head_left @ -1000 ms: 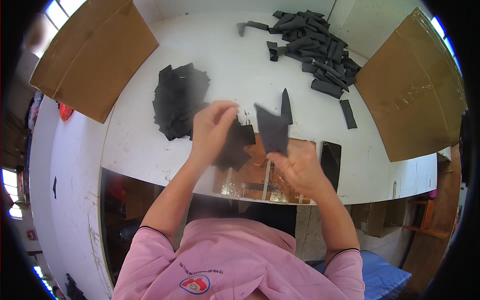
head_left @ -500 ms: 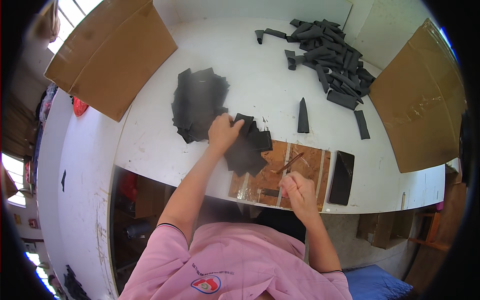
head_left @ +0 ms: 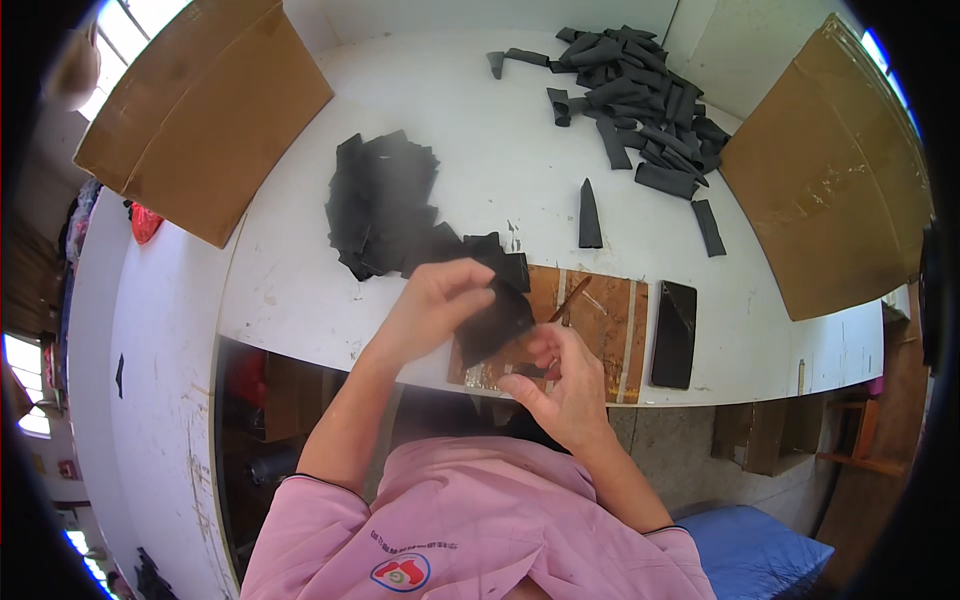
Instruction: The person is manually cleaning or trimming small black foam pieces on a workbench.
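My left hand (head_left: 435, 305) is over the near side of the work, its thumb and fingers pinched at the upper edge of a dark, flat fabric-like piece (head_left: 497, 325). That piece hangs tilted above the board and is a little blurred. At its right edge is my right hand (head_left: 565, 385), fingers curled and thumb held out; what they grip, if anything, is hidden. A thin brown stick (head_left: 571, 299) points away just beyond those fingers; I cannot tell whether it is held. Behind my left hand lies a spread stack of flat black pieces (head_left: 380, 200), with more pieces (head_left: 510, 268) overlapping the board's edge.
Under my hands lies a brown taped board (head_left: 622, 345), with a black phone (head_left: 675, 335) to its right. Rolled black pieces (head_left: 640, 90) are heaped at the far right; a lone one (head_left: 590, 215) lies nearer. Cardboard boxes (head_left: 210, 110) (head_left: 825, 170) flank the white table.
My left hand has come back from the stack's edge toward me and raised a black piece. My right hand has moved left to that piece, its thumb opening out. The view has shifted slightly.
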Available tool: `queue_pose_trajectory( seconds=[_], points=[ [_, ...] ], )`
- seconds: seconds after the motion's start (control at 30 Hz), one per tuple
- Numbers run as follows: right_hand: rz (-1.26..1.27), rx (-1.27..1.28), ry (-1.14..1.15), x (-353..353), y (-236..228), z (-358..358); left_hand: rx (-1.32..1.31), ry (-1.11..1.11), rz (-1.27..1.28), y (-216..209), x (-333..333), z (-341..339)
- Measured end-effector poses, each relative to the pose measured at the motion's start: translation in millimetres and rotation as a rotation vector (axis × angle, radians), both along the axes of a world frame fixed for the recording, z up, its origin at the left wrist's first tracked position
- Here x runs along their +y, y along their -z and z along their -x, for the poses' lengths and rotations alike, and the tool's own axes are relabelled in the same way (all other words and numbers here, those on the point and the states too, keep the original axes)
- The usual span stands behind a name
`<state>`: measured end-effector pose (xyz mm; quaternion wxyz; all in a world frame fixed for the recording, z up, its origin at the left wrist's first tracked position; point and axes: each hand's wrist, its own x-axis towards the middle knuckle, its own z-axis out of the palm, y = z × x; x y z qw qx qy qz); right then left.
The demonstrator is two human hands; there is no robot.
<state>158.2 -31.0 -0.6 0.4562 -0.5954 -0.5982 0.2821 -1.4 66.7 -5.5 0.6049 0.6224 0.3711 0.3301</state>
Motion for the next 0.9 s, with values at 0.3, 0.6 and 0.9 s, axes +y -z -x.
queue_pose_trajectory(
  seconds=[0.3, 0.6, 0.9],
  points=[
    [-0.273, -0.361, 0.125, -1, 20, -4, -0.295, -0.353, 0.18, -9, -66, -32],
    [-0.464, -0.673, 0.153, -3, 29, -14, -0.364, -0.275, 0.531, -9, -72, -34],
    [-0.517, -0.834, 0.113, -1, 29, -18, -0.411, -0.324, 0.612, -7, -70, -30]
  ],
)
